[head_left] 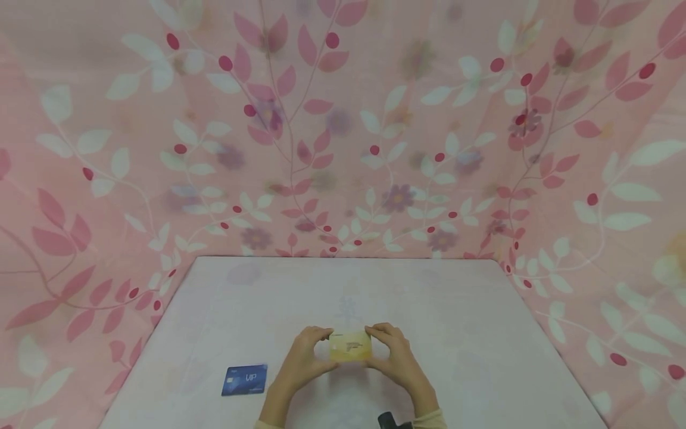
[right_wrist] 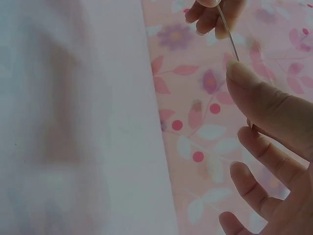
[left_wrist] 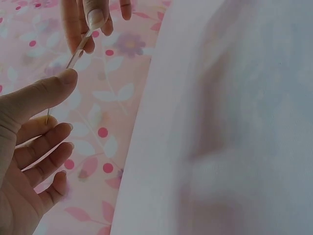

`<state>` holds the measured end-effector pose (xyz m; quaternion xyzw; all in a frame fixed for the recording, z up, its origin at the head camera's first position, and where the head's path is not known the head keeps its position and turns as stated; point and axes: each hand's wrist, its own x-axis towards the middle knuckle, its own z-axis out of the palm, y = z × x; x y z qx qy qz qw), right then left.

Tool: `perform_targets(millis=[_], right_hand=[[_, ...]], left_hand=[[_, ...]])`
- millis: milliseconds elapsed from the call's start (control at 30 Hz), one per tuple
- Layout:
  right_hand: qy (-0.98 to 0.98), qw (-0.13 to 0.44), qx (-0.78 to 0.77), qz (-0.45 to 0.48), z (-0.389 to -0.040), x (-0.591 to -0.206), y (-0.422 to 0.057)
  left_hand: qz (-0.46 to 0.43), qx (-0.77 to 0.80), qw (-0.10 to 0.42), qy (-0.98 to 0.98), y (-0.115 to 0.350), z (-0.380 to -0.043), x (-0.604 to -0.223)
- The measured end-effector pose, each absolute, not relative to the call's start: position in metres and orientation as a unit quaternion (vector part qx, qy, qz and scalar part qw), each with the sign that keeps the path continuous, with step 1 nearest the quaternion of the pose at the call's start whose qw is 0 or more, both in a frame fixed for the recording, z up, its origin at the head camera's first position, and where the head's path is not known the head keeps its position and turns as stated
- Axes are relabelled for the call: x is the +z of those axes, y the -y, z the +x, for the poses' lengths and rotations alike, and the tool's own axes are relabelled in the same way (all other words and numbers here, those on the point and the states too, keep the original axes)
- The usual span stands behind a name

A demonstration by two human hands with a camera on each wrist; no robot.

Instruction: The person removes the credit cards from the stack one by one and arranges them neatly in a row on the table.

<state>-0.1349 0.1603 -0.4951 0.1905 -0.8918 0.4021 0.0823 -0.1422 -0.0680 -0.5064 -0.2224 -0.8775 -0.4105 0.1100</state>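
Yellow card [head_left: 350, 347] held above the counter [head_left: 482, 333], long axis running from my left hand [head_left: 304, 356] to my right hand [head_left: 395, 358], neither nearer. Fingers [right_wrist: 274, 159] of each pinch one short end. Blue card [head_left: 244, 380] lies farther left.

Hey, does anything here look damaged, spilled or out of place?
Nothing stands out. The blue VIP card lies flat on the table; the left hand and right hand hold the yellow card by opposite ends. No spill or damage shows.

A white table [head_left: 471, 322] carries 1 blue VIP card [head_left: 244, 381].
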Motion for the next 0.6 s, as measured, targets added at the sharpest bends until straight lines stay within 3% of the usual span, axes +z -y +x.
perform_targets(millis=[233,600], right_hand=[[0.881,0.086,0.429,0.183,-0.135,-0.497,-0.173],[0.881,0.071,0.446,0.144,-0.133,-0.494,-0.188]], left_hand=[[-0.272,-0.404,0.170,0.857,0.058,-0.146,-0.510],[-0.245,-0.415,0.100,0.871,0.041,-0.149,-0.507]])
